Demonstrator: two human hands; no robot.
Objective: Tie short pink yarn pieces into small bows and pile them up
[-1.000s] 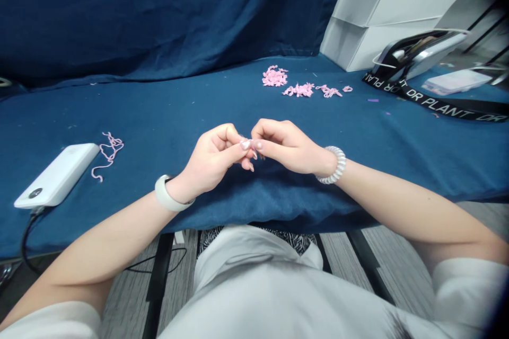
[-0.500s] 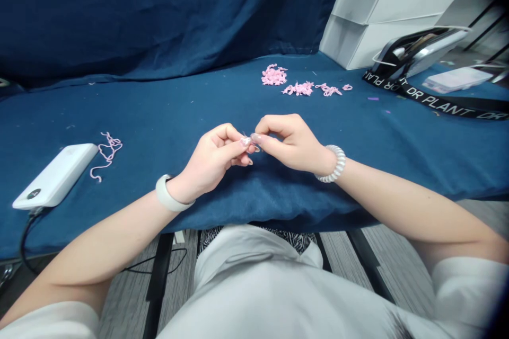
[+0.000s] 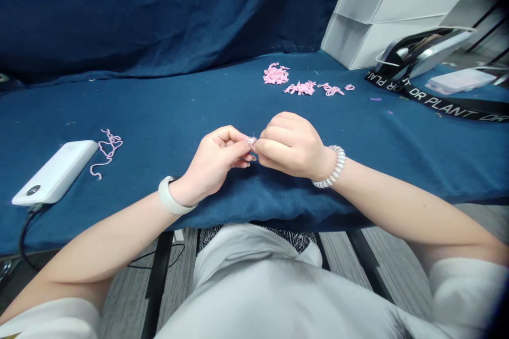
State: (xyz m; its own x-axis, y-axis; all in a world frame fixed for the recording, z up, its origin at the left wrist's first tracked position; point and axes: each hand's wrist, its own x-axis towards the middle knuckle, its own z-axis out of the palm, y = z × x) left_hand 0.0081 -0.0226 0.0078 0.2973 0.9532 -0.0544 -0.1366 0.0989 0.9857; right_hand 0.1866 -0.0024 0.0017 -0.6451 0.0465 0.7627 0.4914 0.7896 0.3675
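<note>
My left hand (image 3: 218,159) pinches a tiny pinkish bit, which looks like pink yarn (image 3: 252,142), between thumb and index finger. Against those fingertips, my right hand (image 3: 292,144) is closed with its fingers curled in and knuckles up; what it grips is hidden. A fine strand sticks up between the hands. Both are held over the front of the blue cloth (image 3: 170,111). Beyond them lie a larger pile of short knotted pink yarn pieces (image 3: 275,73), a smaller pile (image 3: 301,88), a few loose pieces (image 3: 331,89) and a single loop (image 3: 349,87).
A white power bank (image 3: 55,174) with a black cable (image 3: 27,233) is at the left, beside a longer pink yarn strand (image 3: 107,151). White boxes (image 3: 353,37), a black bag with a lettered strap (image 3: 433,100) and a flat pale case (image 3: 461,80) are at the right.
My right hand has turned, its fingers curling in so that the knuckles face up. My left hand keeps its pinch in nearly the same place.
</note>
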